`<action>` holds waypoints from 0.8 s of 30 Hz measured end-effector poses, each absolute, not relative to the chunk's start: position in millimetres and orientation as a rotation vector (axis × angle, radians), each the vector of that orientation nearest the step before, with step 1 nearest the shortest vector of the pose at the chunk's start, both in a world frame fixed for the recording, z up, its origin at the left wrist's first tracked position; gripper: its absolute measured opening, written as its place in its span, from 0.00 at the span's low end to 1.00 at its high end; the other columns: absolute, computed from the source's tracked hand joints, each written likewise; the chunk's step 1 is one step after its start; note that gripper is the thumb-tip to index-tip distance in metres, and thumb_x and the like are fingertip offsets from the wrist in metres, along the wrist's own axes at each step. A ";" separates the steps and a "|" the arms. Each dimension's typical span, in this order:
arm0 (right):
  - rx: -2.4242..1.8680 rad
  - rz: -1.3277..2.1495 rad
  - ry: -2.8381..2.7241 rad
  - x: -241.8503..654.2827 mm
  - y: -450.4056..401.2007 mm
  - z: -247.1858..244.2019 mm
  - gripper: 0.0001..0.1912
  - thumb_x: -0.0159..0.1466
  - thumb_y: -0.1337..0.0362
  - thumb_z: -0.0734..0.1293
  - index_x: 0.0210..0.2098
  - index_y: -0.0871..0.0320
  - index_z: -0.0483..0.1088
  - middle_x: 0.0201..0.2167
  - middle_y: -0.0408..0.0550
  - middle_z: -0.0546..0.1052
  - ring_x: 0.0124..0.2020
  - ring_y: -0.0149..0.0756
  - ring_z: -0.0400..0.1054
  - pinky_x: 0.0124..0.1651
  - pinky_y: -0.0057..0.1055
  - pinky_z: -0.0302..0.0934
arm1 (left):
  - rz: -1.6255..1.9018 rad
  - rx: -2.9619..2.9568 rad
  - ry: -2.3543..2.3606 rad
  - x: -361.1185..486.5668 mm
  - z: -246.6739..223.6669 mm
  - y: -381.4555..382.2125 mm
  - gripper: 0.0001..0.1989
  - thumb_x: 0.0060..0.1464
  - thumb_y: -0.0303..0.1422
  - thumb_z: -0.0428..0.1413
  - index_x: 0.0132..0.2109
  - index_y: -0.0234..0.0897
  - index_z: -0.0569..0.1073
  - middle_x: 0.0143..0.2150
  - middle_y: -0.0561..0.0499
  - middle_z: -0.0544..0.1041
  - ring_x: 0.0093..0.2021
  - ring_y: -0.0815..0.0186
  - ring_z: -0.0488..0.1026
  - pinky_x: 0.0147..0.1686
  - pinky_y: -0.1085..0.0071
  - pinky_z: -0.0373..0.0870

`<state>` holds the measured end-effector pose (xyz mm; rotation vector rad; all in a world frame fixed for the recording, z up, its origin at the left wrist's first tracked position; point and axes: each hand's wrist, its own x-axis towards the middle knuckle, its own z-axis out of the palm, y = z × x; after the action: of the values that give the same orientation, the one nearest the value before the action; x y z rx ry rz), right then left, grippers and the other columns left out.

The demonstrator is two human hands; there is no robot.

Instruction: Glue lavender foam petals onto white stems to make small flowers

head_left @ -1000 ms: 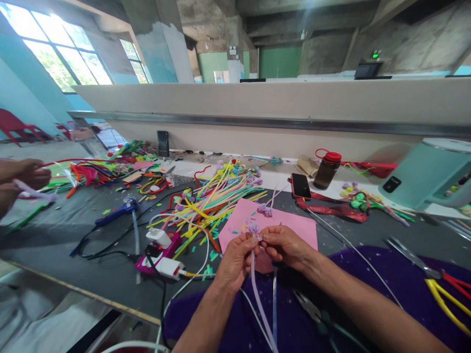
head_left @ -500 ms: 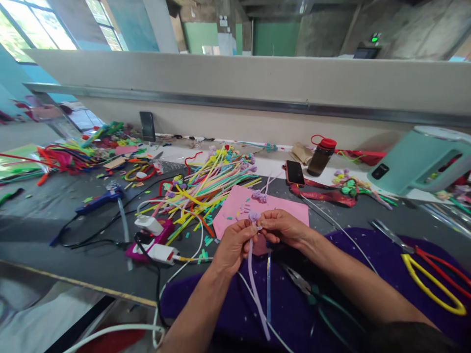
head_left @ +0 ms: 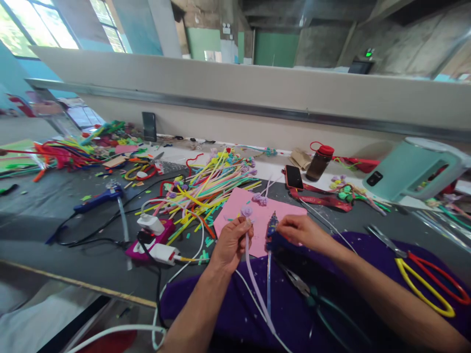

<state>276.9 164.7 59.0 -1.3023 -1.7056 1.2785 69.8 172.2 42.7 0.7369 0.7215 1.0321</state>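
"So, taking the lilac flower (head_left: 246, 211) as the clock's centre, with twelve pointing away, what looms largest?"

"The dark worktop (head_left: 84, 264), its near edge showing at eight o'clock, then the purple cloth (head_left: 228, 309) at six. Next come coloured stems (head_left: 221, 181) heaped at ten, the pink sheet (head_left: 261, 233) under the work, scissors (head_left: 401, 252) just past three and pliers (head_left: 307, 289) between four and five."

"And the hands?"

"The left hand (head_left: 231, 242) has its fingers pinched together just below the flower's head, the lilac stem (head_left: 252, 278) trailing toward six. The right hand (head_left: 300, 229) has curled fingers right beside the blue glue gun (head_left: 272, 230) at four; whether they grip it, I can't make out."

"Which step, then?"

"Picking up or laying down the glue gun, I judge; which one isn't clear. Either calls for a steady left pinch, with the nozzle kept off the flower."

"Room to move?"

"Bare sheet separates the left hand from the glue gun, with more free at three. Toward five it tightens: the pliers lie close to the right forearm."
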 end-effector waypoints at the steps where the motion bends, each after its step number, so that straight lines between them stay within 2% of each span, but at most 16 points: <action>1: -1.419 1.040 -1.916 282.0 158.1 54.9 0.08 0.56 0.61 0.65 0.31 0.59 0.71 0.26 0.44 0.72 0.25 0.30 0.64 0.26 0.25 0.54 | 1.035 0.737 0.718 69.9 43.1 171.7 0.11 0.42 0.34 0.59 0.23 0.32 0.66 0.17 0.58 0.67 0.10 0.84 0.50 0.09 0.84 0.44; 3: -1.607 0.617 -2.214 288.3 146.3 45.1 0.11 0.55 0.61 0.66 0.36 0.58 0.69 0.32 0.47 0.72 0.31 0.35 0.65 0.32 0.29 0.55 | 1.047 0.741 0.720 70.0 44.0 170.4 0.11 0.42 0.34 0.60 0.23 0.32 0.66 0.17 0.58 0.67 0.10 0.83 0.50 0.09 0.84 0.45; 5: -1.684 0.381 -2.373 289.6 138.5 36.4 0.15 0.54 0.61 0.66 0.41 0.57 0.67 0.38 0.48 0.71 0.36 0.38 0.65 0.35 0.30 0.55 | 1.059 0.744 0.726 69.9 45.0 169.1 0.11 0.42 0.34 0.60 0.24 0.33 0.65 0.17 0.58 0.67 0.10 0.83 0.51 0.09 0.84 0.44; 8: -1.762 0.241 -2.398 285.9 135.4 29.9 0.19 0.55 0.60 0.65 0.46 0.57 0.63 0.43 0.50 0.68 0.38 0.39 0.65 0.36 0.30 0.56 | 1.065 0.727 0.738 69.6 46.7 167.7 0.11 0.41 0.33 0.60 0.26 0.34 0.65 0.18 0.58 0.69 0.10 0.82 0.52 0.08 0.84 0.44; 11: -1.780 0.196 -2.408 281.6 138.2 28.2 0.19 0.57 0.58 0.63 0.47 0.56 0.63 0.43 0.51 0.67 0.40 0.40 0.64 0.37 0.30 0.55 | 1.063 0.715 0.755 69.4 47.8 167.1 0.12 0.39 0.33 0.61 0.26 0.35 0.64 0.18 0.58 0.70 0.10 0.82 0.54 0.09 0.84 0.45; 18: -1.727 0.403 -2.291 288.8 144.4 34.1 0.13 0.57 0.61 0.61 0.40 0.57 0.68 0.35 0.49 0.70 0.34 0.39 0.66 0.35 0.31 0.55 | 1.112 0.692 0.753 67.5 48.3 168.5 0.11 0.40 0.34 0.60 0.26 0.34 0.65 0.17 0.58 0.69 0.10 0.82 0.53 0.09 0.83 0.46; 21: -1.555 0.636 -2.010 301.5 144.7 43.4 0.11 0.56 0.63 0.61 0.38 0.57 0.68 0.32 0.47 0.71 0.33 0.38 0.65 0.36 0.31 0.56 | 1.135 0.680 0.747 66.0 46.0 169.8 0.11 0.42 0.35 0.60 0.26 0.34 0.65 0.17 0.59 0.68 0.10 0.82 0.51 0.09 0.83 0.46; 24: -1.295 0.953 -1.675 307.4 139.8 50.4 0.14 0.59 0.61 0.58 0.41 0.58 0.66 0.26 0.45 0.70 0.28 0.36 0.63 0.31 0.30 0.56 | 1.111 0.695 0.744 65.6 43.0 170.5 0.12 0.43 0.36 0.59 0.24 0.33 0.66 0.16 0.59 0.67 0.10 0.82 0.50 0.09 0.82 0.46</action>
<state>307.4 139.8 50.4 -1.2950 -1.6754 0.9532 65.6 170.5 43.0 0.6946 0.7439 1.1110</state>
